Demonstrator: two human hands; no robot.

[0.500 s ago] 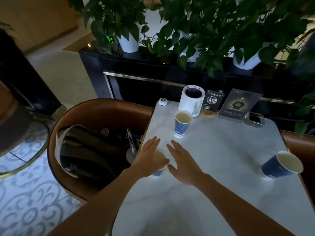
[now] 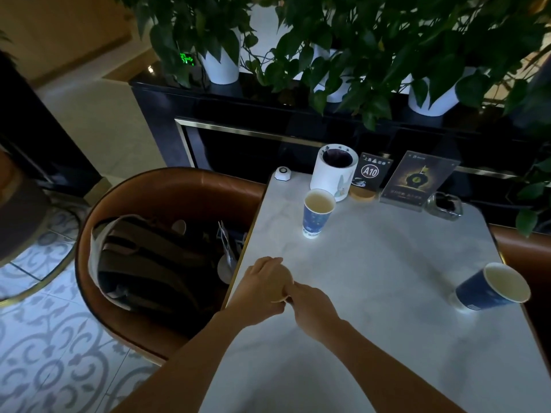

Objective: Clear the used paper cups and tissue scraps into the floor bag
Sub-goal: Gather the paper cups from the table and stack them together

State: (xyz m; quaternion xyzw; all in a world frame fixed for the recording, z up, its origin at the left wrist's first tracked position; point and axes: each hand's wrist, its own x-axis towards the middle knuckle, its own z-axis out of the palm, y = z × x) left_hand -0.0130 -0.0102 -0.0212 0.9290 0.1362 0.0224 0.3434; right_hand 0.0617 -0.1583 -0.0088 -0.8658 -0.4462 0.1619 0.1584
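On the white marble table [image 2: 372, 278] my left hand [image 2: 262, 289] is curled over a small paper cup [image 2: 279, 300] near the left edge; only a sliver of its pale rim shows. My right hand [image 2: 313, 305] is closed against the same cup from the right, its fingers meeting the left hand. A blue paper cup [image 2: 317, 214] with pale liquid stands upright farther back. Another blue paper cup [image 2: 492, 289] stands near the right edge. No tissue scraps or floor bag are visible.
At the table's back stand a white cylinder holder [image 2: 334, 174], an A10 sign [image 2: 371, 172], a menu card [image 2: 417, 181] and an ashtray [image 2: 444, 204]. A brown armchair [image 2: 167, 189] on the left holds a dark backpack [image 2: 149, 263]. Potted plants overhang the back.
Both hands, spread open half a second ago, have closed together around the small cup at the table's left edge. The other two cups have not moved.
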